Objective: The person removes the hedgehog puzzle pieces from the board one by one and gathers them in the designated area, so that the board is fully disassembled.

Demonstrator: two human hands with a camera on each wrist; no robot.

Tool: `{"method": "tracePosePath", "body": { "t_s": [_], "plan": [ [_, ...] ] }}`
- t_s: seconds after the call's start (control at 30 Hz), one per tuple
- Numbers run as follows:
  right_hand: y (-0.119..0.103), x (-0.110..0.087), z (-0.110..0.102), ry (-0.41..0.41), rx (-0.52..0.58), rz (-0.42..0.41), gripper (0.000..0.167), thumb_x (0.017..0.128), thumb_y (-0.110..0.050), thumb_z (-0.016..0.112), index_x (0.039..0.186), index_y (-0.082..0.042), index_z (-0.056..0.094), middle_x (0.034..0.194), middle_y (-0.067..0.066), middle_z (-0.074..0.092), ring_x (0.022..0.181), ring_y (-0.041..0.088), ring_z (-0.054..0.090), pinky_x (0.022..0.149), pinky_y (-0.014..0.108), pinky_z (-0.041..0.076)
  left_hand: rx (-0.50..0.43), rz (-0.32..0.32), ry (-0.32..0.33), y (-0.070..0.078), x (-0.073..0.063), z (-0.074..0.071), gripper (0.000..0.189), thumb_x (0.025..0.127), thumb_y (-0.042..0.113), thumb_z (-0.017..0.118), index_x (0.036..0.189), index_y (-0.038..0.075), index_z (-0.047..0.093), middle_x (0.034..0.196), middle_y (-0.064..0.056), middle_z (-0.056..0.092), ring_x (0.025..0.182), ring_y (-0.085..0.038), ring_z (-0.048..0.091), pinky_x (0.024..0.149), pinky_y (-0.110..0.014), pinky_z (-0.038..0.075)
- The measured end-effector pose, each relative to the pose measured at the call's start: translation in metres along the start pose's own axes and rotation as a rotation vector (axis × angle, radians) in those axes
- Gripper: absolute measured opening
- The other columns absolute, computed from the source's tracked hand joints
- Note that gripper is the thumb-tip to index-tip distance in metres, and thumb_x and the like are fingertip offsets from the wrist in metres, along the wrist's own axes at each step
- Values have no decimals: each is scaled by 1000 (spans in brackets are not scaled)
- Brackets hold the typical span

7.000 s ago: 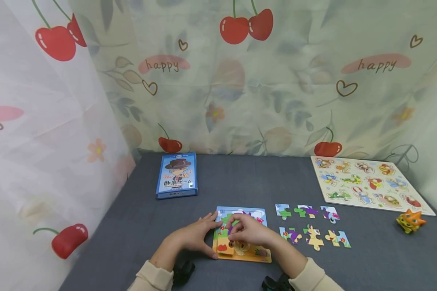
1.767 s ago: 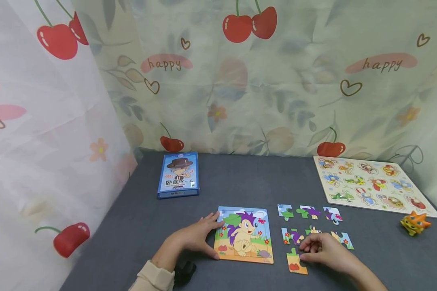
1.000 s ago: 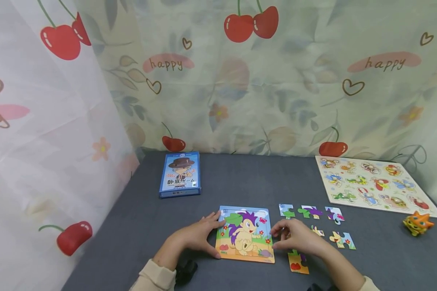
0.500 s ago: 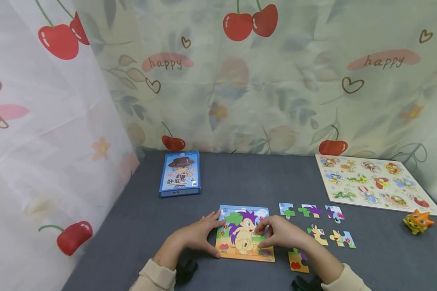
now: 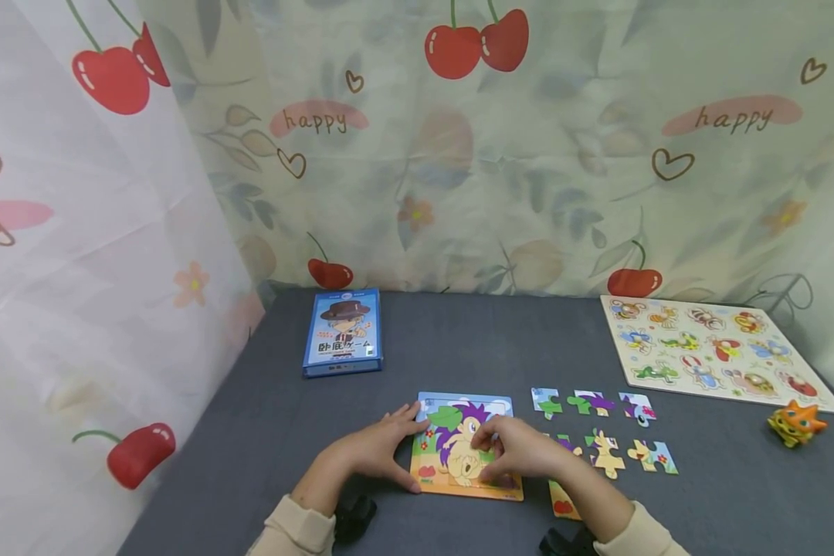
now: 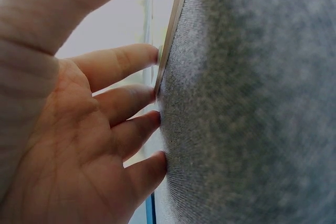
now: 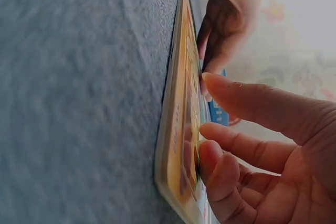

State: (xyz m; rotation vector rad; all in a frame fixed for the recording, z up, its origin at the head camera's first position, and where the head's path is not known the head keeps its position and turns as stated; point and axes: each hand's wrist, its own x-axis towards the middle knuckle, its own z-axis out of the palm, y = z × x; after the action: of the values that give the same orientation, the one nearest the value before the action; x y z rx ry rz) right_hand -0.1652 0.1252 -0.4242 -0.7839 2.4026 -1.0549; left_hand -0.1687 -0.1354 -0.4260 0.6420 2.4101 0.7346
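Note:
A square hedgehog jigsaw puzzle (image 5: 445, 489) lies flat on the dark tabletop. The left hand (image 5: 378, 449) rests along its left edge, thumb at the near corner; in the left wrist view its fingertips meet the board's edge (image 6: 173, 30). Over the puzzle's lower right part, the right hand (image 5: 528, 449) touches the surface with bent fingers. The right wrist view has thumb and fingertips at the picture, a gap between them; whether they pinch a piece is unclear. Right of the puzzle lies a puzzle piece with a red shape (image 5: 561, 506), partly covered by the right forearm.
Several loose puzzle pieces (image 5: 606, 454) lie in two rows to the right. A blue box (image 5: 344, 332) stands at the back left. A white insect board (image 5: 719, 351) lies at the back right, with an orange and yellow figurine (image 5: 795, 423) in front.
Since the oldest frame, the piece with the red shape has gone from the puzzle to the table at right. The right hand then came back left over the puzzle; the left hand stayed.

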Motion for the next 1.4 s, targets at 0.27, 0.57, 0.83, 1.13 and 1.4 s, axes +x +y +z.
{"method": "tracePosePath", "body": {
  "t_s": [0.27, 0.57, 0.83, 1.13, 1.4],
  "plan": [
    [-2, 0, 3, -20, 31, 15, 36, 70, -12, 80, 99, 2, 63, 90, 6, 59, 54, 4, 49, 50, 19, 43, 12, 14, 0, -2, 0, 1, 87, 72, 41, 78, 144, 17, 36, 158, -5, 12, 146, -27, 6, 114, -54, 14],
    [-1, -1, 5, -17, 48, 22, 32, 72, -13, 80, 96, 0, 63, 89, 6, 57, 53, 6, 47, 47, 19, 40, 26, 15, 1, -3, 2, 1, 87, 72, 43, 77, 145, 19, 36, 158, -4, 13, 146, -28, 7, 114, -54, 15],
    [0, -2, 7, -10, 70, 28, 25, 74, -10, 77, 94, -1, 64, 83, 6, 55, 52, 6, 47, 44, 18, 39, 16, 12, 2, -1, 1, 1, 87, 72, 42, 78, 145, 18, 36, 158, -5, 13, 146, -27, 7, 115, -53, 14],
    [0, -1, 11, 23, 32, 8, 23, 74, -5, 75, 92, 0, 63, 82, 5, 55, 53, 3, 46, 45, 19, 39, 16, 17, 12, -1, 1, 2, 88, 71, 41, 79, 144, 17, 36, 158, -5, 13, 146, -27, 7, 115, -53, 14],
    [-2, -1, 11, 34, 18, 16, 24, 73, -8, 77, 91, -1, 63, 82, 5, 56, 56, 4, 46, 48, 18, 40, 7, 26, 10, -1, 1, 2, 88, 71, 38, 79, 144, 15, 37, 158, -6, 13, 145, -29, 7, 114, -55, 13]
  ]
}}
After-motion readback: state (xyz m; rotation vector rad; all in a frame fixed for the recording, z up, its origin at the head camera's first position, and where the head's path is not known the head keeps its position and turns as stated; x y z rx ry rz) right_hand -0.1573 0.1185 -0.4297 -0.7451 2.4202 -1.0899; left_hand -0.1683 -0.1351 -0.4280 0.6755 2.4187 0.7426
